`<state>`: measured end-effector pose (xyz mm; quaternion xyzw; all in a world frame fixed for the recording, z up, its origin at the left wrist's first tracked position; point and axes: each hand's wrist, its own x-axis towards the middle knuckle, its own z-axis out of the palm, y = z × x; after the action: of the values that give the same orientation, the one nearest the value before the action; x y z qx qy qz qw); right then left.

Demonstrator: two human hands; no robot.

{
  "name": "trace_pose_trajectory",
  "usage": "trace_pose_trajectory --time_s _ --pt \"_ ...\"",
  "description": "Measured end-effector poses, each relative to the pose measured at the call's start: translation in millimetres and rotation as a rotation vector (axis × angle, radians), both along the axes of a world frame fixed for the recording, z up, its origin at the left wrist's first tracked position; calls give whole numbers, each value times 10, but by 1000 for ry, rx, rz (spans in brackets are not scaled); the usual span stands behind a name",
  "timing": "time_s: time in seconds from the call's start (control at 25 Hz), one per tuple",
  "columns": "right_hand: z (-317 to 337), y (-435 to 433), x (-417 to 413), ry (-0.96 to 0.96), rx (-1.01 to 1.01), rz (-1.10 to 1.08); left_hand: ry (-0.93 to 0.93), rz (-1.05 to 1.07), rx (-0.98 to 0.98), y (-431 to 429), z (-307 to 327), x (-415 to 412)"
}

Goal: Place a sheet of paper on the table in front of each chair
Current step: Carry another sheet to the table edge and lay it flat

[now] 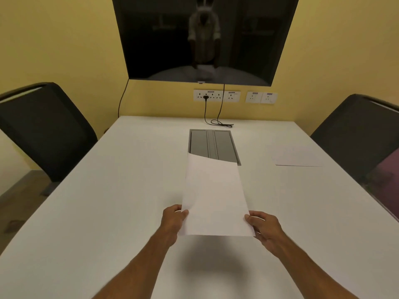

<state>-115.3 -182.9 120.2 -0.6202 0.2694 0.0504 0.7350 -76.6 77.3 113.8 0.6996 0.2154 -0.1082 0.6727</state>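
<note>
I hold a white sheet of paper (214, 195) above the middle of the white table (118, 180). My left hand (173, 221) grips its near left corner and my right hand (264, 228) grips its near right corner. The sheet casts a shadow on the table beneath it. Another white sheet (296, 157) lies flat on the table in front of the dark chair (358, 134) on the right. A second dark chair (41, 128) stands at the left side, with bare table in front of it.
A grey cable box lid (212, 145) is set into the table's centre, partly hidden by the held sheet. A black cable (220, 123) lies coiled at the far edge below wall sockets (217, 96). A dark screen (200, 37) hangs on the yellow wall.
</note>
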Motion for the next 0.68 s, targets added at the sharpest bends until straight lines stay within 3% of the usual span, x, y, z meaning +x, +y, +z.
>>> trace_pose_trajectory --time_s 0.68 --pt "884 593 -1472 -72 -46 -75 -11 -197 -3 640 1062 -1343"
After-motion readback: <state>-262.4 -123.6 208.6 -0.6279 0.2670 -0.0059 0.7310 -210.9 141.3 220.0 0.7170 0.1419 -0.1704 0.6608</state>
